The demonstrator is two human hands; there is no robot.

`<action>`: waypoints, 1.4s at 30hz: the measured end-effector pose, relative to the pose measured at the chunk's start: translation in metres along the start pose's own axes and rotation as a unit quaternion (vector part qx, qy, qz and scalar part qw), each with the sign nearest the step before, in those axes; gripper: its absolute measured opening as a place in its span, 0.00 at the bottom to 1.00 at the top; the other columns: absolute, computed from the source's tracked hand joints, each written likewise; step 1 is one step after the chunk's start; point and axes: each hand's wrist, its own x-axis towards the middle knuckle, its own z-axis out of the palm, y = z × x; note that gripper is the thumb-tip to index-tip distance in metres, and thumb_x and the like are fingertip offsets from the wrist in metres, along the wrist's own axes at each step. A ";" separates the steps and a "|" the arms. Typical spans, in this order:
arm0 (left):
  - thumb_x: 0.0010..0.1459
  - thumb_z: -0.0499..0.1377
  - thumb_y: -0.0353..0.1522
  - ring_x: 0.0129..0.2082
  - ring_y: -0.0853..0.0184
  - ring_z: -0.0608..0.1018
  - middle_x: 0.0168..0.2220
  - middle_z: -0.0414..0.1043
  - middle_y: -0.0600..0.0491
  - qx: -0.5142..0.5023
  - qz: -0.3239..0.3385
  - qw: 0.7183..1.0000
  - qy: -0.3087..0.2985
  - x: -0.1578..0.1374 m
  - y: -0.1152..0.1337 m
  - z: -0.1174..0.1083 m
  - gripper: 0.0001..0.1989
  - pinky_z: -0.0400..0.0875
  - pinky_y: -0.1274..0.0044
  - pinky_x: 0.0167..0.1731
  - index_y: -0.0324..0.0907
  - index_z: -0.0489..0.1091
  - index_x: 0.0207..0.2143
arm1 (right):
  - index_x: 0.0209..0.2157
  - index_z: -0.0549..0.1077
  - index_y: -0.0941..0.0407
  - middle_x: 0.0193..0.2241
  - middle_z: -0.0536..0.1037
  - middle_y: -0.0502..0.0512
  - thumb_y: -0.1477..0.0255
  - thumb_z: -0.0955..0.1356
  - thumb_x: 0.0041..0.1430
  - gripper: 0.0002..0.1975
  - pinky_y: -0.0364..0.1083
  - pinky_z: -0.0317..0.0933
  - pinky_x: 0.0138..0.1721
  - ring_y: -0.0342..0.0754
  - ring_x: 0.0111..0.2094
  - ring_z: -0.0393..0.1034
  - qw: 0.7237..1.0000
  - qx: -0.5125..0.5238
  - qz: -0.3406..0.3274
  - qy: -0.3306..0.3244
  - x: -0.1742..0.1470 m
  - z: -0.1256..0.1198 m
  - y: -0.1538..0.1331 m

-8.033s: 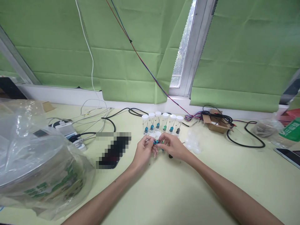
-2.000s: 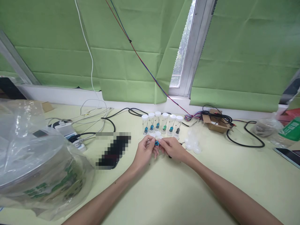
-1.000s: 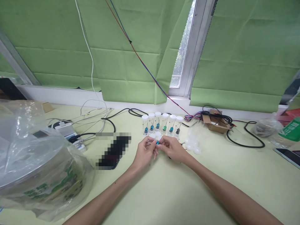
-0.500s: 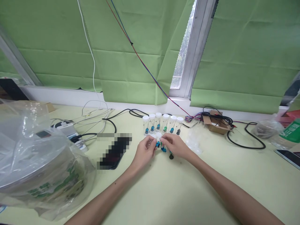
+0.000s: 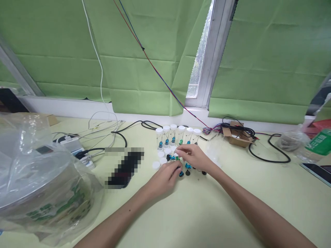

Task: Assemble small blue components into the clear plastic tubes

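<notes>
Near the middle of the table, my left hand (image 5: 165,177) lies low over several small blue and black parts, its fingers curled at a dark piece; whether it grips that piece is hidden. My right hand (image 5: 193,157) is just beyond it, thumb and fingertips pinched together over a green part (image 5: 177,158). What sits in that pinch is too small to make out. A blue part (image 5: 188,166) and a black round piece (image 5: 188,173) lie under and beside the hands. Behind stand several clear vials with white caps (image 5: 159,130), each with a small coloured piece inside.
Loose white caps (image 5: 156,165) lie left of the hands. A dark pixelated phone (image 5: 125,168) is further left, beside a large bagged tub (image 5: 59,199). Clear plastic (image 5: 216,151), a small cardboard box (image 5: 238,139) with cables, and another phone (image 5: 317,172) are to the right.
My left hand has moved away from my right fingertips, down toward the near parts. More white caps and a blue-black part now show. My right hand stays at about the same place.
</notes>
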 end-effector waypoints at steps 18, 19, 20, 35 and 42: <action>0.60 0.46 0.25 0.31 0.64 0.71 0.35 0.71 0.51 0.073 0.042 0.994 -0.075 -0.008 0.007 0.001 0.12 0.65 0.75 0.33 0.45 0.68 0.38 | 0.29 0.71 0.56 0.20 0.70 0.48 0.67 0.65 0.62 0.09 0.41 0.59 0.24 0.42 0.21 0.65 0.990 0.069 0.042 -0.114 -0.004 -0.011 -0.020; 0.60 0.46 0.25 0.32 0.64 0.72 0.36 0.71 0.51 0.084 0.043 0.993 -0.077 -0.007 0.007 0.000 0.12 0.65 0.75 0.33 0.45 0.67 0.39 | 0.29 0.71 0.56 0.20 0.70 0.47 0.67 0.65 0.61 0.09 0.41 0.59 0.24 0.41 0.21 0.65 0.990 0.073 0.043 -0.111 -0.004 -0.011 -0.020; 0.60 0.46 0.24 0.33 0.64 0.72 0.36 0.71 0.51 0.094 0.046 0.991 -0.079 -0.007 0.008 -0.001 0.13 0.65 0.75 0.34 0.44 0.67 0.39 | 0.29 0.71 0.56 0.21 0.70 0.47 0.68 0.66 0.61 0.09 0.41 0.58 0.24 0.41 0.21 0.64 0.990 0.075 0.042 -0.108 -0.003 -0.011 -0.020; 0.58 0.52 0.22 0.35 0.67 0.74 0.38 0.75 0.52 0.050 0.092 0.993 -0.056 -0.001 0.002 -0.005 0.14 0.66 0.77 0.32 0.43 0.76 0.33 | 0.27 0.74 0.58 0.19 0.74 0.49 0.69 0.68 0.58 0.08 0.41 0.61 0.23 0.44 0.22 0.70 0.976 0.092 0.040 -0.191 -0.006 -0.019 -0.017; 0.54 0.55 0.25 0.32 0.67 0.75 0.36 0.75 0.49 -0.073 0.056 0.996 -0.016 0.003 -0.001 -0.017 0.10 0.66 0.79 0.27 0.40 0.77 0.28 | 0.28 0.75 0.58 0.20 0.74 0.48 0.72 0.68 0.57 0.05 0.40 0.61 0.25 0.43 0.22 0.69 0.981 0.003 0.027 -0.193 -0.007 -0.024 -0.024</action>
